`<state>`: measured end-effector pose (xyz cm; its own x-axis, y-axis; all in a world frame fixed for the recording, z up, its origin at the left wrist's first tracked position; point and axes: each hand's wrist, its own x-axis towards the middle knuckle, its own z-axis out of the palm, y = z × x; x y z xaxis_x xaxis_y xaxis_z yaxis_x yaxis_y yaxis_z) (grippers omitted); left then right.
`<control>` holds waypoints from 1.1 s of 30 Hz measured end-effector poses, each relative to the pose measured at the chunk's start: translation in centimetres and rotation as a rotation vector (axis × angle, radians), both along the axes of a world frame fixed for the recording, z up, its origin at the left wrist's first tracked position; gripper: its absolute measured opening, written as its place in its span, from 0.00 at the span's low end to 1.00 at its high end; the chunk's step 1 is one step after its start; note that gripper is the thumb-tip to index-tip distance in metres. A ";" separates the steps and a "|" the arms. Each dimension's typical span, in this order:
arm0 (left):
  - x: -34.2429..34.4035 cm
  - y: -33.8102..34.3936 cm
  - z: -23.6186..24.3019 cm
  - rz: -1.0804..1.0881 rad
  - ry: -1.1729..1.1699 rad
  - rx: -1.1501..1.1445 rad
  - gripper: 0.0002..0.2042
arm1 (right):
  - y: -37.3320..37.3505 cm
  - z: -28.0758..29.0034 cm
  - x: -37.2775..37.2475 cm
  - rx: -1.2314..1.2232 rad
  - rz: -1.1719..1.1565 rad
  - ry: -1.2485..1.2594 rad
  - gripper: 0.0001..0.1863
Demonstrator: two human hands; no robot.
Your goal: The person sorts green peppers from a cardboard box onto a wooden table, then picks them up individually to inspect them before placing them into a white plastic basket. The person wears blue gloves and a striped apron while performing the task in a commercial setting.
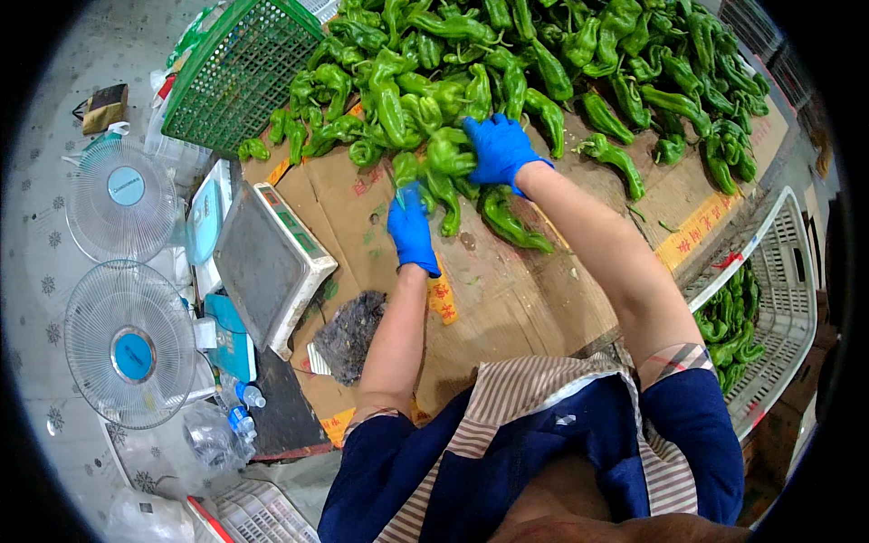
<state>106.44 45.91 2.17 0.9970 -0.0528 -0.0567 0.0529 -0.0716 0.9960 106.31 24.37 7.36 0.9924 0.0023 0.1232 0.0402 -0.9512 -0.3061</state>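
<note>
My left hand (412,237), in a blue glove, reaches to the near edge of a heap of long green peppers (389,104). Its fingertips, slightly smeared, close on a small green pepper (405,168). To its right my right hand (503,152), gloved the same way, has its fingers bent round the side of a wrinkled green pepper (451,152); its thumb side is partly hidden. Just below the right hand a curved green pepper (514,221) lies on the cardboard (507,299) covering the table. Other loose peppers rest to the right.
A green plastic basket (240,81) lies tipped at the heap's left. Nearer stands a scale (272,262) with a grey platform, beside a dark crumpled bundle (351,335). Two round fans (131,357) stand further left. A white crate (774,353) holding peppers is at the right.
</note>
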 end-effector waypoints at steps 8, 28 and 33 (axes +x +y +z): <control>1.2 0.5 -1.2 0.109 0.105 -0.304 0.18 | -3.4 2.7 -0.9 1.746 -0.132 0.397 0.19; -4.7 -4.0 7.8 -0.223 -0.079 -0.497 0.13 | -1.1 2.7 -8.5 1.796 0.135 0.228 0.46; -8.0 -5.4 11.6 -0.435 -0.055 -0.582 0.13 | -2.4 4.5 -14.5 1.619 0.280 -0.217 0.47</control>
<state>98.48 40.49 13.81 0.8794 -0.4515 0.1510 0.0888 0.4672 0.8797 91.77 21.93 11.85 0.9484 -0.0941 0.3027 0.3156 0.3707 -0.8735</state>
